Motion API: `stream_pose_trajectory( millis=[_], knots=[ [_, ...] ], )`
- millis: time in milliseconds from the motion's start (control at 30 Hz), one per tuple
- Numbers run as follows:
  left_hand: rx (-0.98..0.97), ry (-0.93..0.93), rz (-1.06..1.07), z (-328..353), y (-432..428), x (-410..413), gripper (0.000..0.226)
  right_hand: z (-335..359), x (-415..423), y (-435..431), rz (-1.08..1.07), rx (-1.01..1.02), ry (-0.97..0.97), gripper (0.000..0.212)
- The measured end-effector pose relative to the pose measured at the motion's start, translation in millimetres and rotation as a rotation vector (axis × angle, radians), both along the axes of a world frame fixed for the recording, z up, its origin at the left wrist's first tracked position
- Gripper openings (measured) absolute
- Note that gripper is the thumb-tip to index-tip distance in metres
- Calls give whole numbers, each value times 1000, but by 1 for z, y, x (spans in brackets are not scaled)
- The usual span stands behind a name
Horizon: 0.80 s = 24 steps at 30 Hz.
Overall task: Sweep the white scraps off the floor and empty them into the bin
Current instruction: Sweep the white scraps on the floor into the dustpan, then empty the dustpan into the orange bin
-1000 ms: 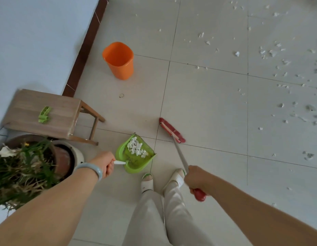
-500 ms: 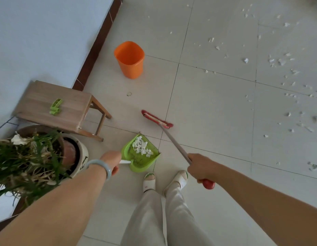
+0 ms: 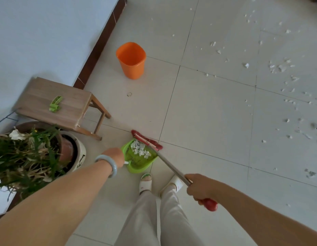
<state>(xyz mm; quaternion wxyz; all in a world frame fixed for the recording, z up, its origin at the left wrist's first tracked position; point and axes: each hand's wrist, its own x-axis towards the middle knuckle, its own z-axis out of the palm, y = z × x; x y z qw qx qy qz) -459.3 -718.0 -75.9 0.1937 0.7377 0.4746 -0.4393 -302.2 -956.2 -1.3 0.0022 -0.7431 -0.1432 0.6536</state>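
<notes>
Pale tiled floor [image 3: 207, 112] filled the head view, with a white wall [image 3: 38, 32] and dark skirting down the left side. I logged the orange bin [image 3: 132, 68] upright on the far left of the floor, near the skirting and well apart from everything else. Loose white scraps [image 3: 278, 68] were scattered over the far right tiles. More scraps sat piled inside the green dustpan [image 3: 140, 163], near centre, just ahead of the person's slippers [image 3: 145, 183].

The left hand [image 3: 115, 156] had its fingers curled round the dustpan's short white handle; a pale bangle [image 3: 108, 166] sat on that wrist. The right hand [image 3: 198, 187] was wrapped tight around the broom [image 3: 172, 167], gripping the metal shaft just above its red end grip. The red broom head [image 3: 145, 139] lay across the dustpan's far lip, touching it, beside the scrap pile.

On the near left I noted a wooden stool [image 3: 70, 107] with a small green clip [image 3: 55, 103] on top, and a potted plant [image 3: 29, 153] just beside it. I could not tell whether the dustpan was on the tiles or lifted.
</notes>
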Motion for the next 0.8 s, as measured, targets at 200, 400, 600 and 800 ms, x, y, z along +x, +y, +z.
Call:
stream_pose_trajectory(
  millis=[200,400,600,800],
  knots=[
    [30,-18,-37,22,3,11,28,32,24,-2,-203,50,42,46],
    [-29,-144,84,42,4,31,32,49,48,1,-296,130,-46,46],
    [33,-282,187,69,10,59,23,60,86,3,-344,201,-182,46],
    [-51,-515,550,86,35,97,34,60,131,7,-279,252,-332,32]
  ],
)
